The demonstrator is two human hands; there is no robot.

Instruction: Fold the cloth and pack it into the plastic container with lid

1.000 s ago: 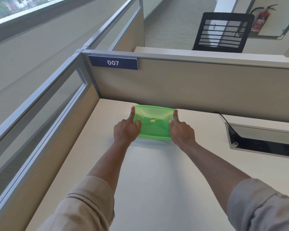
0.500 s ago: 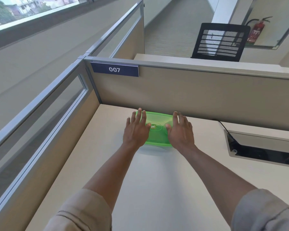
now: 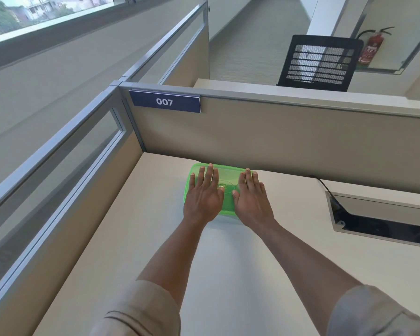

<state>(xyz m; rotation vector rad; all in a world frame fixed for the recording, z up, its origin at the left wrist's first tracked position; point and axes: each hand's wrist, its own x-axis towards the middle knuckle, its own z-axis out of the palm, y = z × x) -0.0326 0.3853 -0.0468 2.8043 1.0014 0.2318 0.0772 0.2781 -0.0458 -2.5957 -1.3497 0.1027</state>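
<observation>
A green see-through plastic container [image 3: 228, 177] with its lid on sits on the pale desk [image 3: 228, 263], close to the back partition. My left hand [image 3: 203, 196] lies flat on the left half of the lid, fingers spread. My right hand [image 3: 251, 198] lies flat on the right half, fingers straight. Both palms press down on the lid and grip nothing. No cloth shows; the container's inside is hidden under my hands.
A beige partition [image 3: 277, 137] with a blue "007" plate [image 3: 165, 101] stands right behind the container. A glass-topped side partition [image 3: 58, 180] runs along the left. A cable slot [image 3: 378, 219] opens in the desk at the right. A black mesh chair [image 3: 319, 63] stands beyond.
My hands went from holding the container's sides with thumbs up to lying flat on the lid. They slid further forward over it. The camera has tilted slightly.
</observation>
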